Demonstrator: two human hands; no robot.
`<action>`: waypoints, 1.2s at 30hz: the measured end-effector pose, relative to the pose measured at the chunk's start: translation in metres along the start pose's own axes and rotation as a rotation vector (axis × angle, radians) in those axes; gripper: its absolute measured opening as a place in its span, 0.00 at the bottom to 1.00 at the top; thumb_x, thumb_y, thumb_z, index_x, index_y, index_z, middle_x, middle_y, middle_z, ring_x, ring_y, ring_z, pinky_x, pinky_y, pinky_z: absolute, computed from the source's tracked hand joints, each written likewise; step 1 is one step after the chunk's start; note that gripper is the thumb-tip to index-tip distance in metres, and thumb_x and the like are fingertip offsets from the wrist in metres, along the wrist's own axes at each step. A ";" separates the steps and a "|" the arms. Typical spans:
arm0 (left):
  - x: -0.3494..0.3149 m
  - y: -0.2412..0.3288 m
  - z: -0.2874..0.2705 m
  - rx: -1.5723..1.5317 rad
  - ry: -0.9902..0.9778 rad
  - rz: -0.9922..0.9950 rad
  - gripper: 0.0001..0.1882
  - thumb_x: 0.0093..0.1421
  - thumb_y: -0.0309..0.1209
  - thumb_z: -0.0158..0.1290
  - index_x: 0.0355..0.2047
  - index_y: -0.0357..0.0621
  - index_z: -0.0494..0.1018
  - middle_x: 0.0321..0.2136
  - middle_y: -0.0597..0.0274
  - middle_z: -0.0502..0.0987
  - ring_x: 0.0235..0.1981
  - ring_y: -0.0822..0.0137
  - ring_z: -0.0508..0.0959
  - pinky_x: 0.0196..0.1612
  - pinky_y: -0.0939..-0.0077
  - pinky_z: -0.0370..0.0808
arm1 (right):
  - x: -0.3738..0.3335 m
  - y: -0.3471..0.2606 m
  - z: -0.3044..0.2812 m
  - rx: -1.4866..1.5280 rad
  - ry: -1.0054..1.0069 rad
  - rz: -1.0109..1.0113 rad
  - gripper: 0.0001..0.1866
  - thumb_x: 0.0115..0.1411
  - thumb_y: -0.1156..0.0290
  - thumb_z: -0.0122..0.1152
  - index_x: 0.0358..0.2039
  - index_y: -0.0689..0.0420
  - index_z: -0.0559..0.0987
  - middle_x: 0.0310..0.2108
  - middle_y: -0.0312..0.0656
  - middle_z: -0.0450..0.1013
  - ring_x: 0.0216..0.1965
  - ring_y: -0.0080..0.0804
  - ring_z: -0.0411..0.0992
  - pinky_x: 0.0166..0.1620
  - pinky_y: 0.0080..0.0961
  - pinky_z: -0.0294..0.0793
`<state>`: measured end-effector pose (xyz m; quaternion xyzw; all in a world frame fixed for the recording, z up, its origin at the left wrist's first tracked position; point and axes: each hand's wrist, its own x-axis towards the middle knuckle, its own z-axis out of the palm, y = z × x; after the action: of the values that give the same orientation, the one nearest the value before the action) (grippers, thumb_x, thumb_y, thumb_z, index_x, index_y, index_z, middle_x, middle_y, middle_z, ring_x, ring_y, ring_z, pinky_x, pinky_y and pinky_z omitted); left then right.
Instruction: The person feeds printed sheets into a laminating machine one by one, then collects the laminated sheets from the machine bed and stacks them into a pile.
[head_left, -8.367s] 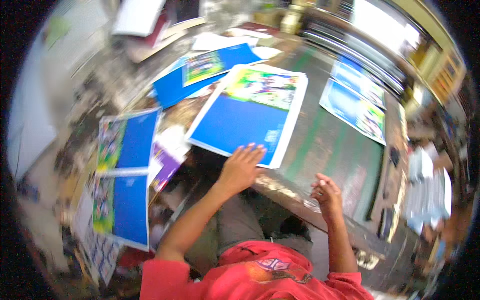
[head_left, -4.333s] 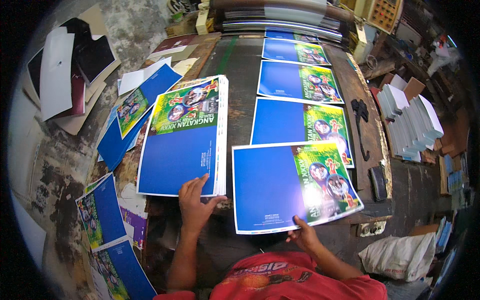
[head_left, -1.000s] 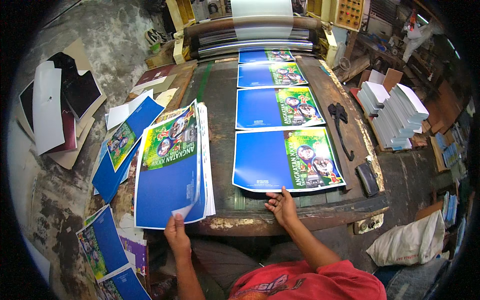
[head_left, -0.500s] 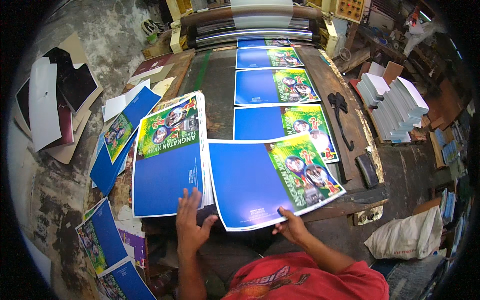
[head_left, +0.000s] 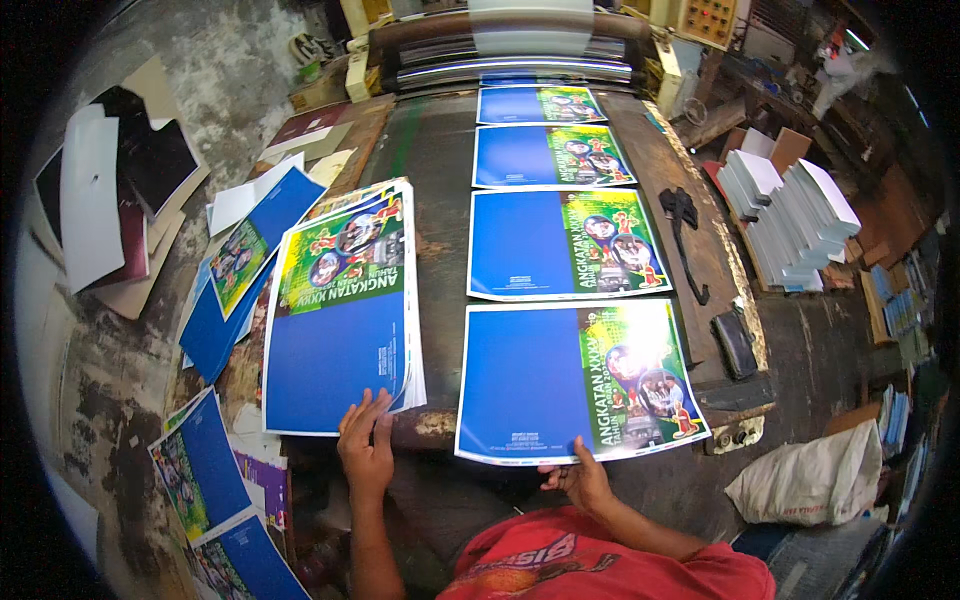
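Observation:
My right hand (head_left: 585, 482) pinches the near edge of a glossy blue and green printed sheet (head_left: 520, 385), thumb on top and fingers beneath. That sheet lies at the near end of the worktable. Ahead of it, a row of matching sheets (head_left: 522, 245) runs toward the rollers (head_left: 515, 70) of a machine. My left hand (head_left: 366, 440) is open, its fingers extended against the near edge of a stack of the same printed sheets (head_left: 335, 350), left of the row. The lower fingers of my right hand are partly hidden under the sheet.
On the table's right side lie a black strap (head_left: 684, 235) and a dark block-like object (head_left: 735, 342). Loose printed sheets (head_left: 215, 460) sit at the left. Stacks of white-edged paper (head_left: 790, 220) and a white sack (head_left: 805, 475) stand to the right. A control panel (head_left: 708, 20) is beside the rollers.
The sheet in my right hand has moved right, away from the stack, into line with the row. The row has advanced toward the rollers. My left hand has shifted slightly left.

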<state>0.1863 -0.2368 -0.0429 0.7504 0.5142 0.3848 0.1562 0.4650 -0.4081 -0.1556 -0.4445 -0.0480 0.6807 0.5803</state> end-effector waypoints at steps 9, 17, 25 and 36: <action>0.004 -0.008 -0.004 -0.643 0.160 -0.401 0.21 0.68 0.41 0.48 0.40 0.30 0.77 0.37 0.61 0.78 0.39 0.72 0.73 0.48 0.76 0.68 | 0.023 -0.009 0.015 0.077 0.163 -0.192 0.31 0.67 0.42 0.39 0.43 0.61 0.72 0.34 0.45 0.75 0.24 0.28 0.71 0.35 0.37 0.78; 0.001 -0.017 -0.001 -0.311 -0.020 -0.302 0.17 0.67 0.39 0.49 0.41 0.38 0.79 0.38 0.52 0.81 0.44 0.60 0.77 0.55 0.65 0.65 | -0.002 -0.033 0.025 0.118 0.221 -0.285 0.35 0.67 0.45 0.41 0.67 0.50 0.50 0.58 0.50 0.63 0.40 0.35 0.70 0.40 0.39 0.77; 0.006 0.003 0.003 -0.188 -0.029 -0.179 0.17 0.66 0.41 0.50 0.40 0.41 0.80 0.42 0.58 0.81 0.53 0.57 0.75 0.62 0.55 0.58 | -0.128 -0.153 0.168 -0.187 -1.078 -0.422 0.42 0.64 0.38 0.40 0.65 0.60 0.57 0.65 0.56 0.55 0.64 0.52 0.57 0.60 0.49 0.61; 0.000 0.001 0.002 -0.162 -0.061 -0.151 0.16 0.65 0.40 0.51 0.43 0.42 0.79 0.45 0.58 0.80 0.55 0.58 0.73 0.64 0.57 0.54 | -0.099 -0.189 0.216 -0.376 -1.616 -0.517 0.43 0.59 0.39 0.50 0.64 0.60 0.60 0.66 0.56 0.54 0.66 0.52 0.55 0.63 0.49 0.55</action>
<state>0.1885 -0.2365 -0.0439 0.7057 0.5316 0.3892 0.2606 0.4568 -0.3330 0.1381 0.1113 -0.6566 0.6154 0.4216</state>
